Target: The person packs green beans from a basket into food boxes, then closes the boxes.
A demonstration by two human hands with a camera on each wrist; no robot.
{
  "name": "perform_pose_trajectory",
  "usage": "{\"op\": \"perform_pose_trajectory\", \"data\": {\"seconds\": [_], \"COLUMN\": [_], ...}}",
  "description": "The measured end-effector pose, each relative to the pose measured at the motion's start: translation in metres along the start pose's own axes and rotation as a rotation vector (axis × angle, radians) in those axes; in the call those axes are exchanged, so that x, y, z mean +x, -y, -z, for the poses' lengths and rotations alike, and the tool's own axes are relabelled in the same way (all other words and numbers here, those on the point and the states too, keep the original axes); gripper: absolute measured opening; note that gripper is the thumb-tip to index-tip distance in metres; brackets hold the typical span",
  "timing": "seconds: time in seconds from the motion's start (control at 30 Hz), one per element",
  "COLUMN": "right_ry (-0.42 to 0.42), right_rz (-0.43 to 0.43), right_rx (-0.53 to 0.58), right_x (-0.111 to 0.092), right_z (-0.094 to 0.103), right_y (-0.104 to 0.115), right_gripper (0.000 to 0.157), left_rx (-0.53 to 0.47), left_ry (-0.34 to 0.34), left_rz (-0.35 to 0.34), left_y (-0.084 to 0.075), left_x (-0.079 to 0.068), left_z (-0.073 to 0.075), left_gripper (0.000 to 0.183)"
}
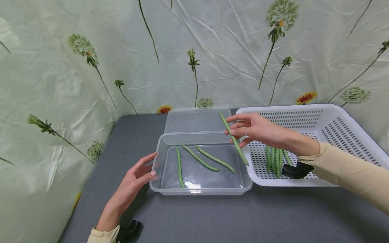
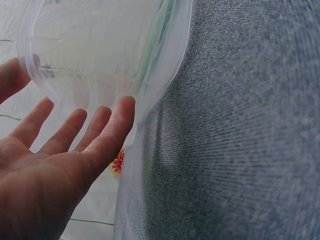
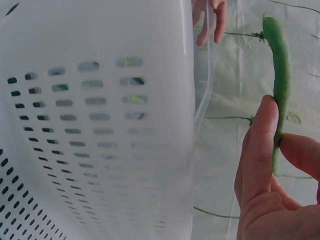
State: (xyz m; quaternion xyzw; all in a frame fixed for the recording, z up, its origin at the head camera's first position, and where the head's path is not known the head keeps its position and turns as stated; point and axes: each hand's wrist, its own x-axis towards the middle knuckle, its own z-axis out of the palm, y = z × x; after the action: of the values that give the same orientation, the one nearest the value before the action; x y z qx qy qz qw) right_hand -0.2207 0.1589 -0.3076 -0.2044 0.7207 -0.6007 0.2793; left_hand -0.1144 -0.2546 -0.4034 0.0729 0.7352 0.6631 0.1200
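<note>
A green bean [image 1: 233, 139] is pinched between the thumb and fingers of my right hand [image 1: 256, 129], above the gap between the clear plastic container [image 1: 200, 191] and the white basket [image 1: 337, 116]. In the right wrist view the same bean [image 3: 281, 70] points upward from the fingertips. Three green beans [image 1: 199, 158] lie apart on the container's floor. My left hand [image 1: 133, 184] is at the container's left wall, fingers extended, thumb near the rim. The left wrist view shows those fingers [image 2: 117, 117] loosely spread beside the clear wall.
Several more green beans [image 1: 277, 160] lie in the perforated basket on the right. Behind the container is a clear lid [image 1: 194, 119]. A grey cloth [image 1: 212, 216] covers the table, and a flower-patterned sheet [image 1: 170, 77] hangs at the back.
</note>
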Motion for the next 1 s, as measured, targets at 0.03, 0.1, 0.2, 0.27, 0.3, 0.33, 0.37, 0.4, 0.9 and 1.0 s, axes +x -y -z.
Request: {"op": "perform_pose_trajectory", "data": {"seconds": [0.03,0.1,0.2,0.27,0.3,0.33,0.37,0.4,0.9,1.0], "right_ry": [0.009,0.024,0.046,0.061,0.07,0.077,0.084,0.093,0.197,0.197], "right_rz": [-0.005,-0.019,-0.028,-0.03,-0.031,-0.032,-0.033,-0.033,-0.056,-0.056], "right_rx": [-0.003,-0.01,-0.027,-0.042,-0.05,-0.06,-0.07,-0.083,-0.105,-0.096], "right_x": [0.001,0.003,0.006,0.009,0.011,0.013,0.015,0.016,0.033,0.034], "right_z": [-0.001,-0.004,-0.008,-0.01,-0.012,-0.013,-0.014,-0.015,-0.035,-0.036], "right_y": [0.0,0.001,0.002,0.002,0.002,0.002,0.002,0.002,-0.001,-0.002], "right_gripper": [0.054,0.054,0.053,0.053,0.053,0.054,0.054,0.054,0.051,0.05], "left_rx": [0.0,0.0,0.004,0.007,0.009,0.009,0.006,0.004,-0.005,-0.007], "left_ry": [0.001,0.002,0.005,0.007,0.008,0.009,0.01,0.012,0.018,0.02], "left_rz": [-0.003,-0.005,-0.004,-0.003,-0.003,-0.004,-0.004,-0.004,-0.001,-0.004], "left_y": [0.0,0.0,-0.001,-0.001,-0.001,-0.001,0.0,0.0,0.001,0.001], "left_x": [0.0,0.0,0.001,0.001,0.001,0.002,0.002,0.002,0.002,0.002], "left_z": [0.0,0.001,0.002,0.002,0.002,0.003,0.003,0.003,0.002,0.003], "left_gripper": [0.059,0.059,0.058,0.058,0.058,0.058,0.058,0.058,0.058,0.059]}}
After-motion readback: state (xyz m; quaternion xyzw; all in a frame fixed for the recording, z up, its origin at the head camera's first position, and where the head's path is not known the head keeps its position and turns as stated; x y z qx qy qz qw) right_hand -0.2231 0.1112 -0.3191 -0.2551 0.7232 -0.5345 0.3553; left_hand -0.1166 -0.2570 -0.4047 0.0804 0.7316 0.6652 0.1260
